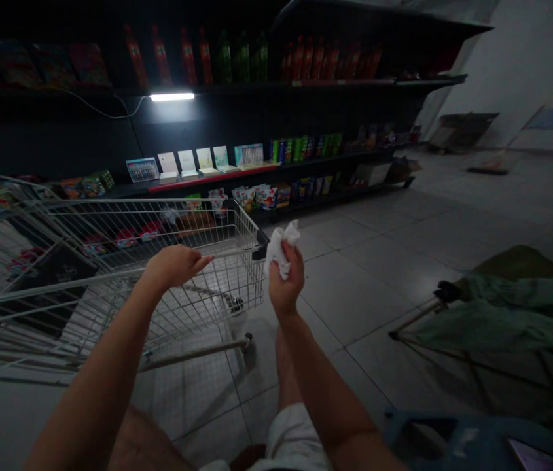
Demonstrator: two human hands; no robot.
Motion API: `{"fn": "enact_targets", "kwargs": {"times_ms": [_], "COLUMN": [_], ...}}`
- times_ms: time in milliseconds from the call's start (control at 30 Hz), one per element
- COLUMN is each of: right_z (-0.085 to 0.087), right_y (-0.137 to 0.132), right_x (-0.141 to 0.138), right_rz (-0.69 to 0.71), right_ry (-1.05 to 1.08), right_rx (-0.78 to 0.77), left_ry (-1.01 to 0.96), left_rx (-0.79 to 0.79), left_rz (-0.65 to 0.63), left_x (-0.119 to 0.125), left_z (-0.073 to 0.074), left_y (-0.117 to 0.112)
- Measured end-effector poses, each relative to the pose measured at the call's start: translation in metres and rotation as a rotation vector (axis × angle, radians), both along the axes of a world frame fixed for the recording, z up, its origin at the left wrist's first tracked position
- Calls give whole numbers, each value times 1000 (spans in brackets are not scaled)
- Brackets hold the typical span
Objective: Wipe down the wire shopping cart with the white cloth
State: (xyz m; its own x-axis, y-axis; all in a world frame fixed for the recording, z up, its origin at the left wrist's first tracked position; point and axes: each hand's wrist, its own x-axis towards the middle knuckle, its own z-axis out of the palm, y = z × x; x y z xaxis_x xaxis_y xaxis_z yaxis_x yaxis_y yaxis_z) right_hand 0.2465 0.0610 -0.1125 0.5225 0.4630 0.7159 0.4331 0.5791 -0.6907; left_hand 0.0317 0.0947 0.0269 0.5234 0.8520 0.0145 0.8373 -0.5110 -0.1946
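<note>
My left hand (174, 267) is closed around the top side rail of a wire shopping cart (217, 281), its thumb lying along the bar. Between the fingers and thumb of my right hand (288, 281) is a crumpled white cloth (279, 247), held up just beside the black corner piece (259, 245) of that cart. Whether the cloth touches this corner I cannot tell. The fingertips behind the cloth are partly hidden.
Dark shelves carry bottles (188, 55), notebooks (188, 163), cans (300, 149) and snack packs (261, 196) under a lit tube lamp (172, 97). A folding chair with green cloth (506, 314) stands at right, near a blue plastic stool (472, 441) with a phone (534, 454). Behind is a broom (492, 167).
</note>
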Motion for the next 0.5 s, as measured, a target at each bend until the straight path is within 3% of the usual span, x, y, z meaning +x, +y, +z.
{"fn": "enact_targets", "kwargs": {"times_ms": [133,233,300,400,500], "right_z": [26,59,87,123,136], "right_y": [34,55,68,87,110], "right_x": [60,81,81,65,36], "right_rz": [262,379,478,765,972], "right_ry": [-530,-686,-817,-1097,-1167], "right_rx": [-94,-260,-386,-655,-960], "left_ry": [5,-6,-5,-6,-15], "left_rx": [4,16,12,-8,-28], "left_rz": [-28,-36,-27,-14,-4], "left_x": [-11,-20,-26,-34,-42], "left_z": [1,0,-1,-1,1], "left_y": [-7,-8,-9,-14,-20]}}
